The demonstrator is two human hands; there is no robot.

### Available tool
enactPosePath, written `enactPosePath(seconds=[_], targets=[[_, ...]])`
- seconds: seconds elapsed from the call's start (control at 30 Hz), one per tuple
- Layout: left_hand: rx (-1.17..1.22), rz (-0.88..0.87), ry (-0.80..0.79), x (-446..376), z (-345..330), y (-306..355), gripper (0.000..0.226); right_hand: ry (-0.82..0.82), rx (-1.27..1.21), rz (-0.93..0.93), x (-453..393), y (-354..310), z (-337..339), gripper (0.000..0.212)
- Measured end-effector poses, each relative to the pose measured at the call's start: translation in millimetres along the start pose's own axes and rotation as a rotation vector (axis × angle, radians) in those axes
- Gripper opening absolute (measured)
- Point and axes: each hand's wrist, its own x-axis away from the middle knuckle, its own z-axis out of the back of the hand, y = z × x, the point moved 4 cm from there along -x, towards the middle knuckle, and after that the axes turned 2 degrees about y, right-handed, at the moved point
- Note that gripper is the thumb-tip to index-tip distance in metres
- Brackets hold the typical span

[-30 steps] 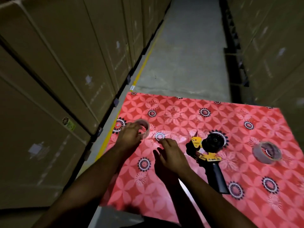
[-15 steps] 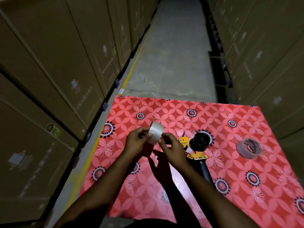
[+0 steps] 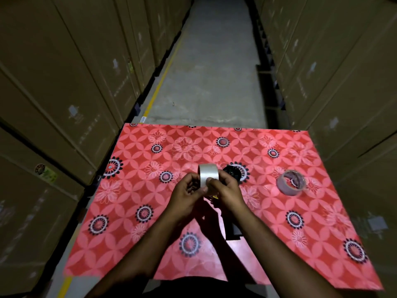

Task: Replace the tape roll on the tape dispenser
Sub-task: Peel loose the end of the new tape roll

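Above the middle of the table (image 3: 133,244), both hands hold the roll (image 3: 208,177) up off the cloth. Left hand (image 3: 186,195) grips it from the left side, fingers curled round the rim. Right hand (image 3: 227,192) grips from the right, thumb pressed flat on the tape face, other fingers wrapped behind. Neither hand is loose. My read: picking at the tape for the free end, though the end itself is too small to make out.

Roll stands on edge, band facing the person, so its core axis runs left-right, parallel to the near edge.

Dispenser (image 3: 233,173) lies on the table right behind and under the right hand, mostly hidden. Its black hub pokes out just past the right knuckles toward the far edge; the handle runs back toward the near edge beneath the right wrist. A sliver of yellow shows below the roll.

Key relation: hub lies just beyond and right of the roll, close to the right hand, well nearer than to the left. Which way the hub faces can't be told for sure; likely upward, so the roll would need tipping flat before seating.

Second roll (image 3: 290,182) sits flat near the right edge, well apart from both hands, untouched; probably the old one.
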Motion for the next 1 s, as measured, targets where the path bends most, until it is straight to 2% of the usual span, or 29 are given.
enactPosePath(seconds=[0.1, 0.2, 0.3, 0.37, 0.47, 0.57, 0.67, 0.77, 0.87, 1.0], targets=[[-0.065, -0.014, -0.087, 6, -10, -4, 0.028, 0.042, -0.035, 0.016, 2, 0, 10, 0.017], [0.059, 0.052, -0.043, 9, -17, -4, 0.037, -0.028, -0.036, 0.024, 8, 1, 15, 0.025], [0.200, 0.101, 0.036, 8, -24, -4, 0.019, -0.059, 0.003, 0.016, 14, 3, 18, 0.039], [0.154, 0.090, 0.038, 8, -26, -4, 0.019, -0.046, -0.018, 0.003, 15, 6, 20, 0.039], [0.085, 0.066, -0.025, 11, -29, -5, 0.027, -0.035, -0.063, 0.017, 16, 9, 22, 0.026], [0.132, 0.085, 0.003, 13, -31, -6, 0.031, -0.054, -0.028, 0.046, 18, 6, 22, 0.039], [0.183, 0.108, 0.089, 9, -28, -9, 0.021, -0.075, 0.068, 0.091, 21, 4, 22, 0.046], [0.138, 0.094, 0.093, 9, -24, -10, 0.017, -0.053, 0.044, 0.097, 22, 7, 22, 0.035], [0.099, 0.079, 0.061, 13, -23, -9, 0.027, -0.022, -0.035, 0.068, 21, 7, 25, 0.018], [0.105, 0.077, 0.096, 12, -17, -7, 0.034, -0.076, 0.010, 0.045, 21, 4, 27, 0.040]])
